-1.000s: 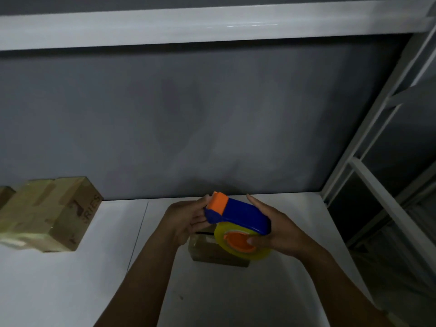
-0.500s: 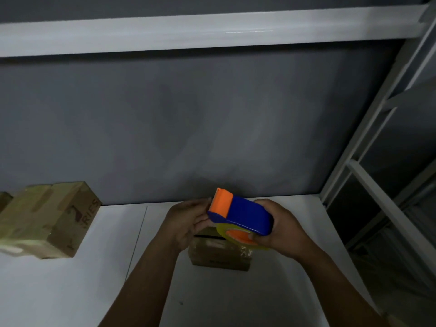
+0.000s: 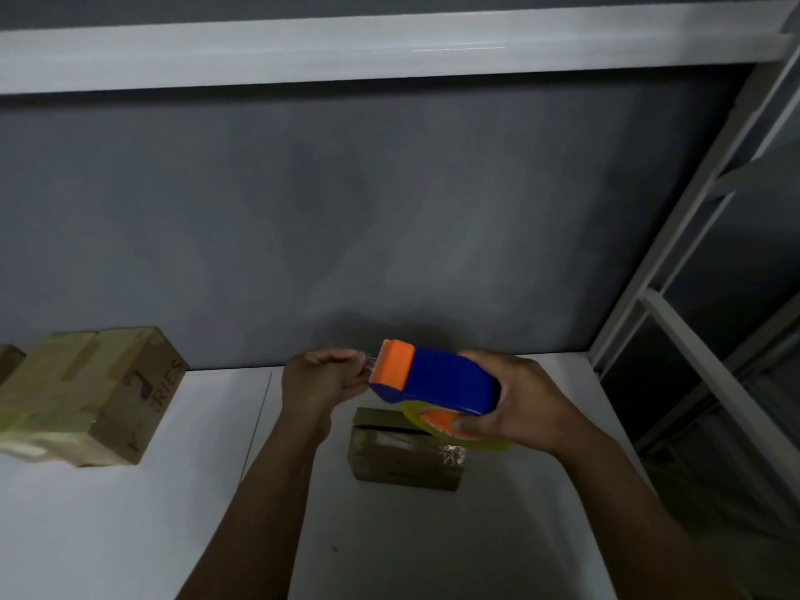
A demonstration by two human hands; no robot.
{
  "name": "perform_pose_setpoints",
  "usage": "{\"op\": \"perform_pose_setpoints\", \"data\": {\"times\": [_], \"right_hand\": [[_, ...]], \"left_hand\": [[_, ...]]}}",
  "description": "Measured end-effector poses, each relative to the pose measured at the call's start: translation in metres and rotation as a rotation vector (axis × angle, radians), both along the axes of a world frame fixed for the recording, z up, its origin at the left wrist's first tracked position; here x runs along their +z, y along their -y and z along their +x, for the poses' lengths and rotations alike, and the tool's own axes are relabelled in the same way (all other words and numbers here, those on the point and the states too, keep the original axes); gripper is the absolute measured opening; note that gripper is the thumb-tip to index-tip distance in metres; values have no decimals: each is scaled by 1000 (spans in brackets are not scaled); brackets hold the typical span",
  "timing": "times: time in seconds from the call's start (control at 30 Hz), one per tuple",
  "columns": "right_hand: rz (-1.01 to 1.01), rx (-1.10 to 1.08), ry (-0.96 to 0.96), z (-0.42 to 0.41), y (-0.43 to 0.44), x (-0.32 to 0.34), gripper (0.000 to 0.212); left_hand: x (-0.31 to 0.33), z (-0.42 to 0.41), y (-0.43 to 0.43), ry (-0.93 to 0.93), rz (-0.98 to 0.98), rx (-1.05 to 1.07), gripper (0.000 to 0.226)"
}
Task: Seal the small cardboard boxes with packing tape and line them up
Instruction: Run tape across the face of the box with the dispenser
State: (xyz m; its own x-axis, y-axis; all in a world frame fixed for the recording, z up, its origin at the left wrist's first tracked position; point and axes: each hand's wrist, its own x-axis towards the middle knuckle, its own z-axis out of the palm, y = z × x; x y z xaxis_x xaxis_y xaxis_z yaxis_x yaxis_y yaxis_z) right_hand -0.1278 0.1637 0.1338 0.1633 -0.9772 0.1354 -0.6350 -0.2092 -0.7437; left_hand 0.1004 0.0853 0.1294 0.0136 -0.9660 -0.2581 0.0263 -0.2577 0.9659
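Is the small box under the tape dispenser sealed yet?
Not fully: the box shows a dark gap along its far top edge, though shiny tape lies on it.

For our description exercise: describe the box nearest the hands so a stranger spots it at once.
On the white table, look below the blue dispenser. The box there lies alone; the taped boxes sit together at the left edge.

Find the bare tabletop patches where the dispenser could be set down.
Bare table: between the taped boxes at left and the left arm; also in front of the small box, between both arms. Crowded over that box: left hand pinches tape, right hand grips the dispenser.
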Motion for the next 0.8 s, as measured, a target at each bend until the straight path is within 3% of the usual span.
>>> {"op": "perform_pose_setpoints", "data": {"times": [0.3,0.47,0.7,0.8], "right_hand": [[50,-36,-119,-5,7,-13,70],[64,-5,-328,3,18,-34,73],[102,9,-238,19,27,-41,70],[124,29,-322,23,31,-44,72]], "left_hand": [[-33,32,9,50,-9,105,4],[-64,40,0,77,47,96,8],[-85,56,6,74,44,154,10],[-94,58,9,110,75,142,11]]}}
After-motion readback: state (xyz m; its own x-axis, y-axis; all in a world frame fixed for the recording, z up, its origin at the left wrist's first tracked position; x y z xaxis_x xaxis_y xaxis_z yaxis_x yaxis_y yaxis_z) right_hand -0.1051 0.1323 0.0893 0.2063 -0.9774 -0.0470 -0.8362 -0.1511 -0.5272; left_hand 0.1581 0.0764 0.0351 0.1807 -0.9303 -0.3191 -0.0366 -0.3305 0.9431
